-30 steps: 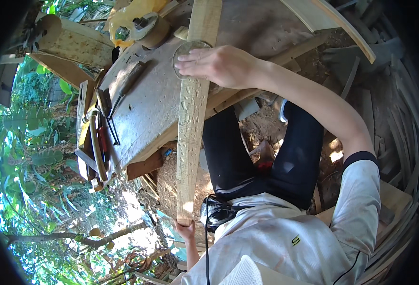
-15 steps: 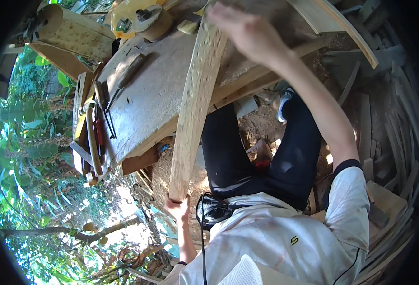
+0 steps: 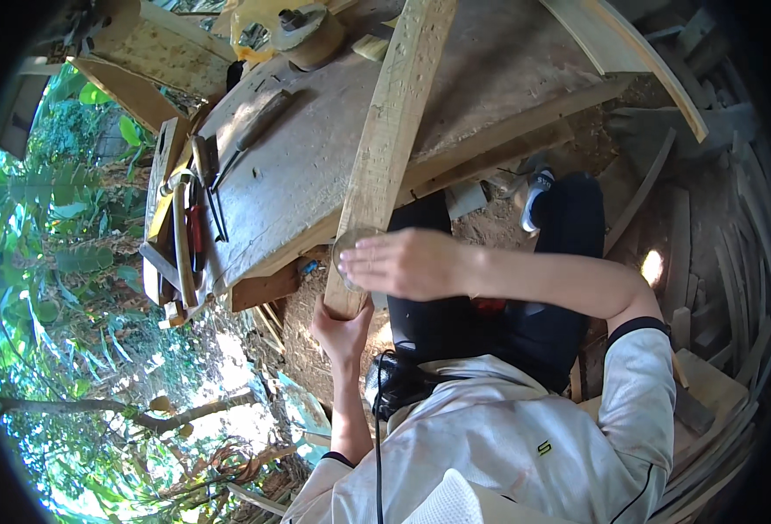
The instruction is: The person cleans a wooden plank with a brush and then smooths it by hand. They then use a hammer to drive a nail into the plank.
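Note:
A long pale wooden board (image 3: 384,131), its face dotted with small pits, slants across the workbench (image 3: 289,166) and past the bench's near edge. My left hand (image 3: 342,334) grips its near end, with the thumb along one side. On top of the board, close to that end, my right hand (image 3: 403,264) lies with straight fingers over a thin round sanding disc (image 3: 348,236). Only the disc's rim shows around the fingers; the rest is under the hand.
On the bench's left lie a chisel-like tool (image 3: 250,131), a hammer (image 3: 178,188) and other hand tools. A round wooden block (image 3: 309,39) and a brush-like piece (image 3: 371,47) sit farther back. Curved wooden strips (image 3: 639,52) rest at the right; offcuts lie on the ground.
My right hand has come from the board's far end to its near end, where the round disc now shows. My left hand and the board have shifted slightly away from me.

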A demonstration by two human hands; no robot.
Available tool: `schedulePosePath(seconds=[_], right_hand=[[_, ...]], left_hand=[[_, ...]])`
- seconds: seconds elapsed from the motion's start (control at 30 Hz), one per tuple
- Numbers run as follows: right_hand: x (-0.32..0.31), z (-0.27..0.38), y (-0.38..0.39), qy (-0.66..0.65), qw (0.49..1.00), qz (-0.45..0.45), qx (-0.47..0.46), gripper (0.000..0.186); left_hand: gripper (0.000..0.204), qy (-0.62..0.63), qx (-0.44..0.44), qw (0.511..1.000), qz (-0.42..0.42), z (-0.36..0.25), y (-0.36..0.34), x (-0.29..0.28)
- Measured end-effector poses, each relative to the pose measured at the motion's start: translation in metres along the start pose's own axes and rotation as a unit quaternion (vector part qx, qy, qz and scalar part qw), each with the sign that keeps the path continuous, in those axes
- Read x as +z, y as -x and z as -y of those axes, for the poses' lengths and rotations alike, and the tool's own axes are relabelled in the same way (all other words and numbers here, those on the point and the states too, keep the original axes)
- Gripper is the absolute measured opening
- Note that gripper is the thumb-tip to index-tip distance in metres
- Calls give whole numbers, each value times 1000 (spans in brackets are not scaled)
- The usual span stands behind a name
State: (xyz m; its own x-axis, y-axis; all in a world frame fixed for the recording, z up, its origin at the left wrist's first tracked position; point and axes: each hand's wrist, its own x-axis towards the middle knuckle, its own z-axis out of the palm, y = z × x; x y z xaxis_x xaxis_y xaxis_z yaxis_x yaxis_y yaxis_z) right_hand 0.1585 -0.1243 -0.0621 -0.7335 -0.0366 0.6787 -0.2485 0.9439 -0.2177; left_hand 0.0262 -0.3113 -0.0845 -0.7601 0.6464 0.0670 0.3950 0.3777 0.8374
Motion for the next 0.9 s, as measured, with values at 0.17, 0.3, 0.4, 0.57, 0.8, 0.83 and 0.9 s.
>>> schedulePosePath(seconds=[0.17,0.3,0.4,0.57,0.8,0.83,0.9], right_hand=[[-15,-22,-15,122,988,-42,90,25],[0,11,-2,30,999,21,38,29],[-13,-20,-13,77,992,-11,96,26],[7,11,-3,68,996,-56,4,18],[-19,-26,7,160,986,-43,7,30],[-25,-24,10,57,998,8,12,31],[-62,-60,-4,83,989,34,115,32]], left_hand=[[44,-26,20,999,7,-27,-13,11],[37,-29,7,998,57,-17,-18,10],[33,-29,29,999,30,-32,-20,18],[38,53,28,997,49,-29,-21,16],[43,-28,-3,997,78,-44,-25,1],[47,-53,-6,995,87,-34,-23,-3],[48,-89,2,995,55,-17,-12,-14]])
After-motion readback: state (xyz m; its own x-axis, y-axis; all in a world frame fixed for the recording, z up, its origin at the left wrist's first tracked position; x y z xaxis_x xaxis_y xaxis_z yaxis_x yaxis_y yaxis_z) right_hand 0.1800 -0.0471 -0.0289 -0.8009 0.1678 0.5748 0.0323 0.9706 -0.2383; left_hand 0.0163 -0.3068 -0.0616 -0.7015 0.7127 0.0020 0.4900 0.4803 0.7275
